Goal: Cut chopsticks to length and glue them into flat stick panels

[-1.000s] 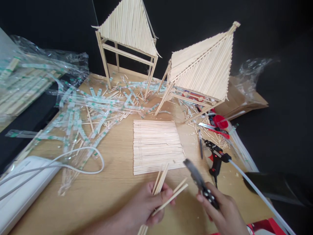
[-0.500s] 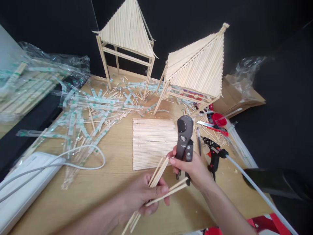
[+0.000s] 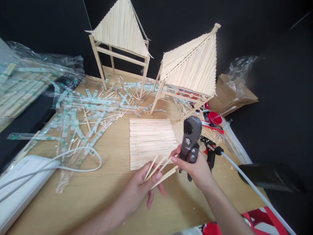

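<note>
My left hand (image 3: pixel 146 184) is closed around several thin wooden sticks (image 3: pixel 156 166), which fan out toward the right. My right hand (image 3: pixel 198 166) grips a dark grey plier-like hand tool (image 3: pixel 192 133), its rounded end pointing up and away. The right thumb and index finger also touch the tip of one stick. Just beyond both hands, a flat panel of sticks laid side by side (image 3: pixel 151 140) lies on the wooden table (image 3: pixel 110 195).
Two stick-built model houses (image 3: pixel 117 32) stand at the back. Plastic wrappers and loose sticks (image 3: pixel 90 111) cover the left side. A glue gun (image 3: pixel 211 150) with a white cord lies right, near a red tape roll (image 3: pixel 214 118). A white power strip (image 3: pixel 26 182) sits left.
The sticks in my left hand have shifted and spread, and the hand has moved up slightly. My right hand with the tool has moved a little right. The view has turned slightly right.
</note>
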Available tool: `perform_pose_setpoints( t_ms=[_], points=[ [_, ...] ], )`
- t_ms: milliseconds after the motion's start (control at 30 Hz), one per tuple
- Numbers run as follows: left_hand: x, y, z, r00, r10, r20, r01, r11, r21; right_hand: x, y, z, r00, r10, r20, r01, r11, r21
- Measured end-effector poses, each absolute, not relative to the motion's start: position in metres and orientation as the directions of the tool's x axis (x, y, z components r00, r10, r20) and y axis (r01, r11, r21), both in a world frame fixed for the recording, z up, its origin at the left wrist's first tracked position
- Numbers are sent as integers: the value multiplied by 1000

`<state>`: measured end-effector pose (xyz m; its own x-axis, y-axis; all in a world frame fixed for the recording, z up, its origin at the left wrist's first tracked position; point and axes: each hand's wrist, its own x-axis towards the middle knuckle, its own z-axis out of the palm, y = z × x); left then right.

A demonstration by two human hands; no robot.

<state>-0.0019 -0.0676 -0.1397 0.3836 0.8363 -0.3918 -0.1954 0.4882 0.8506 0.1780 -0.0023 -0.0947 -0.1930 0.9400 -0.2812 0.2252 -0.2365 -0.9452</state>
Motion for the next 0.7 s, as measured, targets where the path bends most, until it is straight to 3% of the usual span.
perform_pose_setpoints(
  t_ms=[333, 533, 700],
  points=[
    [-8, -65, -134, 192, 884, -426, -150, 455, 878, 197, -21, -84, -142, 966, -215, 425, -137, -895],
    [-11, -61, -134, 162, 917, -365, -153, 389, 908, 228, -53, -85, -191, 971, -144, 768, 57, -638],
    [-10, -61, -131, 177, 906, -385, -117, 408, 906, 240, -58, -90, -221, 972, -76, 827, 146, -543]
  ],
)
